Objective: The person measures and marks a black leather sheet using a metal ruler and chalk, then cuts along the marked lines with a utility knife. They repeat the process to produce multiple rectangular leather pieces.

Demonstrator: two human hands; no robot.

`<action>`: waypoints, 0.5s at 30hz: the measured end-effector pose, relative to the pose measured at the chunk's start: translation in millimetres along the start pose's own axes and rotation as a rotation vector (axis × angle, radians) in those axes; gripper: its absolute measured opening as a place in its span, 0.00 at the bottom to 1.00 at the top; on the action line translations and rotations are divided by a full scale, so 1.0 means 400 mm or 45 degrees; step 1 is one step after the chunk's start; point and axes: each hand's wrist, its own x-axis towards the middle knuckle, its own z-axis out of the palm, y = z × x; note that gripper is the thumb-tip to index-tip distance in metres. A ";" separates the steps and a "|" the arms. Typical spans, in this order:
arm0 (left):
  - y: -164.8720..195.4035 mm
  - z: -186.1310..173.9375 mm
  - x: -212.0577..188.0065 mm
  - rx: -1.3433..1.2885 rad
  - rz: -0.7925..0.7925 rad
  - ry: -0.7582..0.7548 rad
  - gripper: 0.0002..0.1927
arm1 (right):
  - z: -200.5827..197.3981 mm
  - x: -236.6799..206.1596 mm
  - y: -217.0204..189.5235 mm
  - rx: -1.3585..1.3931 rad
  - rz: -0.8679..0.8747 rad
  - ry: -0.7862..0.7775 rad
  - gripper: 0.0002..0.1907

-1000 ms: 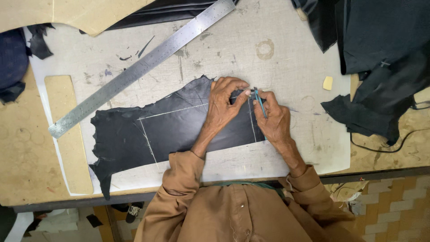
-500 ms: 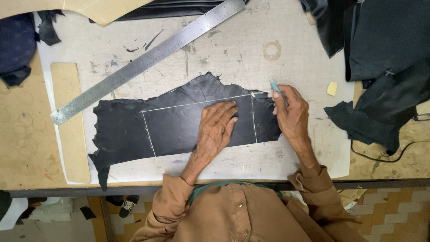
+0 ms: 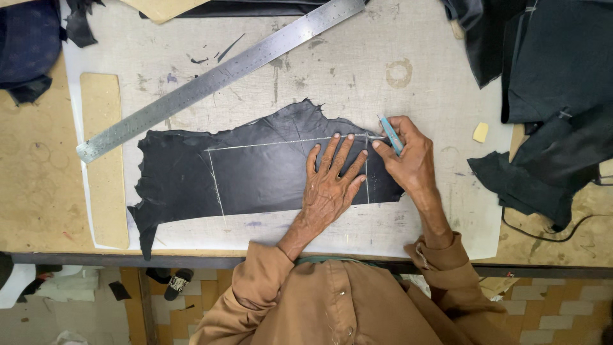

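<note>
**Black leather piece under hand and blade at the near middle of the desk**

The black leather piece lies flat on the pale cutting mat, near the front edge of the desk and about midway along it. Its outline is ragged, with a tail hanging toward the front left. Pale marked lines form a rectangle across its middle and right part.

The left hand lies palm down on the leather inside the marked rectangle, fingers spread and flat, pressing the leather and grasping nothing. The fingertips reach up to the upper marked line.

The right hand sits at the right end of the leather, closed around a small blue-handled knife. The knife's tip points toward the back left and meets the leather at the upper right corner of the marked lines.

A long steel ruler lies slantwise on the mat behind the leather, apart from it, running from the left side toward the back edge. A tan board strip lies along the mat's left edge, just beside the leather's left end. Dark fabric pieces are heaped at the right back corner, and a small pale yellow block rests near them. More dark cloth lies at the left back corner.
</note>
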 end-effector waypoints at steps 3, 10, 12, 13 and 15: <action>0.002 0.000 0.001 0.010 0.003 -0.004 0.23 | -0.004 0.013 -0.002 -0.079 0.011 -0.045 0.15; 0.008 0.003 0.006 0.127 0.033 -0.018 0.29 | 0.036 0.027 0.036 -0.247 -0.453 0.199 0.12; 0.006 0.005 0.007 0.124 0.023 -0.062 0.30 | 0.055 0.035 0.048 -0.259 -0.446 0.257 0.13; 0.005 0.005 0.006 0.123 0.015 -0.088 0.31 | 0.064 0.036 0.052 -0.259 -0.465 0.284 0.13; 0.004 0.005 0.005 0.090 0.010 -0.068 0.31 | 0.083 0.036 0.053 -0.242 -0.496 0.340 0.13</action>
